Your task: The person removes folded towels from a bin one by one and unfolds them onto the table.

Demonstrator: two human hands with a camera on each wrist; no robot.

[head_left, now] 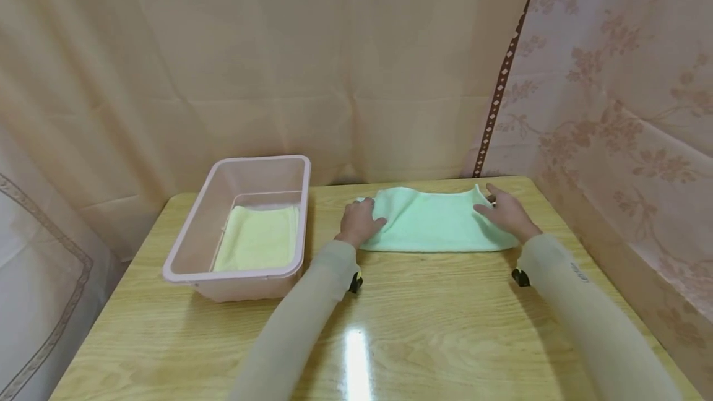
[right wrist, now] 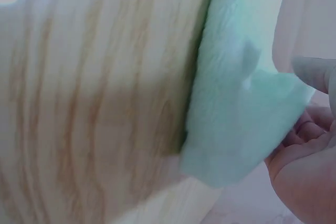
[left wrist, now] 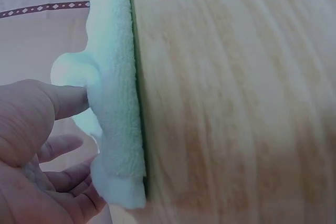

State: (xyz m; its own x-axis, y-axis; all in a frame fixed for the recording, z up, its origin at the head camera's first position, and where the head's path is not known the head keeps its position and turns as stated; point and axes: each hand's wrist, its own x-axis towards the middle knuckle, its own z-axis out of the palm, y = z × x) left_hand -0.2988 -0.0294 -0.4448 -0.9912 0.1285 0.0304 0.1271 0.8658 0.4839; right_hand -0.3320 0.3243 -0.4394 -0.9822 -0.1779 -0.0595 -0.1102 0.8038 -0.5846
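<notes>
A mint-green towel [head_left: 434, 221], folded into a long strip, lies across the table with its far edge raised in places. At its left end is my left hand [head_left: 361, 221]; in the left wrist view the thumb [left wrist: 71, 102] presses the cloth and the curled fingers reach behind its end. My right hand [head_left: 505, 212] grips the far right corner, which stands up off the table. The right wrist view shows that lifted corner of the towel [right wrist: 236, 124] running up between thumb and fingers. The towel hides some fingertips.
To the left stands a pink plastic basin [head_left: 303, 221], with a folded yellow towel [head_left: 259, 237] inside on its bottom. The wooden table [head_left: 423, 339] ends at a beige curtain [head_left: 345, 67] behind. Patterned cloth [head_left: 629, 110] hangs along the right side.
</notes>
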